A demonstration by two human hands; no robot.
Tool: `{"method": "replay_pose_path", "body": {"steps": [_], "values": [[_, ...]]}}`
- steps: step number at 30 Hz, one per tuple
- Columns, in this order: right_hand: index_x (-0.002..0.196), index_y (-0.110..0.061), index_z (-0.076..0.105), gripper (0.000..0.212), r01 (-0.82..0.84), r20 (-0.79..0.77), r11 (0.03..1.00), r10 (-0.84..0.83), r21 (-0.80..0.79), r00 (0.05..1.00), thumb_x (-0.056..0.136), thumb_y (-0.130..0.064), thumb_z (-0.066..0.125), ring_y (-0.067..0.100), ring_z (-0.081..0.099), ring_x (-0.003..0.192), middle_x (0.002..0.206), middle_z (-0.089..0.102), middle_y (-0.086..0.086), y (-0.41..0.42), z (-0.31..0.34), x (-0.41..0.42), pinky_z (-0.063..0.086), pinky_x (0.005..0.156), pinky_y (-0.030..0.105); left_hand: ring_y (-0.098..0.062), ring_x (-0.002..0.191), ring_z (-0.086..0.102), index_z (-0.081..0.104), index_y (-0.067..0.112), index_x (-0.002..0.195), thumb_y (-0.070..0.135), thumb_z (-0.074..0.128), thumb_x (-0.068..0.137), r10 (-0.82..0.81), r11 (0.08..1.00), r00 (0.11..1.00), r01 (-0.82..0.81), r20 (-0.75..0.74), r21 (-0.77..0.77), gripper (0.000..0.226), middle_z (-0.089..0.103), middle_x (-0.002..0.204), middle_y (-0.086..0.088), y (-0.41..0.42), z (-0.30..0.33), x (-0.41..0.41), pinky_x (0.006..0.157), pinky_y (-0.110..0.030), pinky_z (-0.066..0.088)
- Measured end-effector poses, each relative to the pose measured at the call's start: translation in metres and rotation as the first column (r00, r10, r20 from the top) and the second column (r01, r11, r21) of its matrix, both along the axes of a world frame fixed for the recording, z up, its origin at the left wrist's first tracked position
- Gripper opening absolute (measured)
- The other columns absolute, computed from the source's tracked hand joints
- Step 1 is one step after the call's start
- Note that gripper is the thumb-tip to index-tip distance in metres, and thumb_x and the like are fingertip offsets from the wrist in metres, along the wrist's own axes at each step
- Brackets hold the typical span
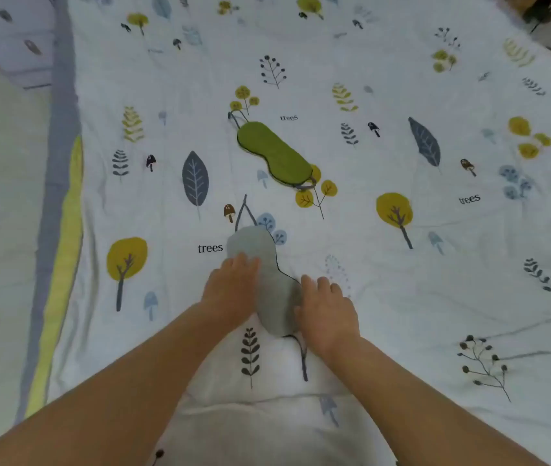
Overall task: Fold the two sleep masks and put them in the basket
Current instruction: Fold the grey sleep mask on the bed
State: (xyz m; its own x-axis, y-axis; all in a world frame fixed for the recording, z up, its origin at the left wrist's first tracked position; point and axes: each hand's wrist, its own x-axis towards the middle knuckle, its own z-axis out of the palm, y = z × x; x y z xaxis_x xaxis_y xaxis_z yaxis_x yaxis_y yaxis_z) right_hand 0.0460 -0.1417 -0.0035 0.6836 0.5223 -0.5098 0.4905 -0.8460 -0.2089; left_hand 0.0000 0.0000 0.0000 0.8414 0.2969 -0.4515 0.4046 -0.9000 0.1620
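Observation:
A grey sleep mask [269, 274] lies flat and unfolded on the bed, its dark strap showing at both ends. My left hand [232, 290] rests on its left edge, fingers laid over the fabric. My right hand [326, 311] touches its right lower edge with fingers spread. Neither hand has lifted the mask. A green sleep mask [276, 154] lies flat and unfolded farther away, untouched, with a grey strap at each end. No basket is in view.
The white bedsheet [401, 280] printed with trees and leaves covers most of the view. Its grey and yellow border [62, 230] runs down the left side, with a pale surface beyond. Dark objects sit at the top right corner.

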Motion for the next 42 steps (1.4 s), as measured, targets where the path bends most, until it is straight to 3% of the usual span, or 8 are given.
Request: {"method": "replay_pose_path", "body": {"steps": [11,16,19,23,30,34,38,42], "values": [[0.114,-0.008,0.053,0.034,0.022,0.063,0.997,-0.027,0.068,0.998,0.088,-0.03,0.056,0.033,0.047,0.113,0.124,0.047,0.016,0.014,-0.068,0.019,0.043,0.09,0.039,-0.033,0.148,-0.006,0.026,0.021,0.144,0.015,0.045,0.093,-0.247,0.952,0.967,0.254,-0.066,0.171,0.055,-0.008,0.159,-0.016,0.016,-0.057,0.043,0.121,-0.051,0.01],[0.112,-0.006,0.046,0.022,0.158,-0.042,0.979,-0.154,0.125,0.987,0.091,-0.004,0.041,0.03,0.054,0.088,0.097,0.056,0.014,0.007,-0.063,0.035,0.04,0.069,0.035,-0.027,0.143,0.024,0.046,0.009,0.127,0.008,0.044,0.09,-0.203,0.952,0.978,0.189,0.036,0.241,0.037,0.041,0.143,-0.013,0.018,-0.063,0.046,0.12,-0.051,0.003],[0.111,-0.006,0.043,0.025,0.256,-0.06,0.957,-0.25,0.135,0.967,0.089,0.0,0.033,0.03,0.052,0.079,0.087,0.054,0.012,0.001,-0.058,0.052,0.035,0.066,0.034,-0.029,0.108,0.057,0.052,0.01,0.112,0.016,0.053,0.086,-0.108,0.983,0.992,0.097,0.065,0.154,0.027,0.066,0.108,-0.008,0.019,-0.056,0.046,0.114,-0.044,0.025],[0.106,-0.007,0.046,0.016,0.428,-0.015,0.888,-0.432,0.17,0.902,0.092,-0.011,0.039,0.036,0.056,0.09,0.105,0.063,0.017,-0.001,-0.059,0.078,0.04,0.068,0.039,-0.027,0.08,0.059,0.052,0.012,0.102,0.033,0.068,0.078,0.289,0.938,0.943,-0.246,0.164,-0.243,0.035,0.063,0.085,-0.006,0.027,-0.051,0.048,0.073,-0.036,0.046],[0.122,-0.007,0.042,0.047,0.539,0.014,0.836,-0.54,-0.102,0.841,0.086,-0.035,0.051,0.032,0.042,0.122,0.128,0.049,0.014,0.003,-0.065,0.073,0.037,0.098,0.041,-0.024,0.085,0.054,0.056,0.009,0.11,0.022,0.056,0.085,0.526,0.825,0.85,-0.501,0.028,-0.262,0.028,0.063,0.096,-0.01,0.036,-0.072,0.035,0.072,-0.032,0.041],[0.1,-0.009,0.047,0.019,0.636,-0.091,0.748,-0.632,0.189,0.77,0.085,-0.018,0.053,0.034,0.055,0.095,0.108,0.061,0.015,0.015,-0.046,0.063,0.043,0.076,0.038,-0.026,0.08,0.053,0.059,0.008,0.09,0.022,0.055,0.085,0.5,0.845,0.865,-0.48,0.033,-0.235,0.015,0.055,0.08,-0.006,0.037,-0.075,0.032,0.068,-0.03,0.038],[0.099,-0.015,0.05,0.016,0.47,-0.175,0.773,-0.439,0.427,0.881,0.085,-0.014,0.057,0.02,0.054,0.078,0.09,0.058,0.002,0.041,-0.029,0.036,0.04,0.068,0.03,-0.018,0.06,0.043,0.045,0.015,0.062,0.019,0.056,0.086,0.536,0.791,0.844,-0.489,0.031,-0.366,0.027,0.044,0.059,0.0,0.04,-0.077,0.03,0.051,-0.024,0.031],[0.111,-0.018,0.056,0.035,0.326,-0.244,0.779,-0.227,0.535,0.943,0.078,-0.007,0.06,0.015,0.058,0.099,0.115,0.056,-0.003,0.062,-0.043,0.01,0.047,0.082,0.022,-0.017,0.057,0.038,0.046,0.011,0.058,0.024,0.046,0.094,0.714,0.538,0.697,-0.607,-0.067,-0.586,0.038,0.044,0.061,-0.005,0.041,-0.075,0.027,0.055,-0.027,0.031]]}}
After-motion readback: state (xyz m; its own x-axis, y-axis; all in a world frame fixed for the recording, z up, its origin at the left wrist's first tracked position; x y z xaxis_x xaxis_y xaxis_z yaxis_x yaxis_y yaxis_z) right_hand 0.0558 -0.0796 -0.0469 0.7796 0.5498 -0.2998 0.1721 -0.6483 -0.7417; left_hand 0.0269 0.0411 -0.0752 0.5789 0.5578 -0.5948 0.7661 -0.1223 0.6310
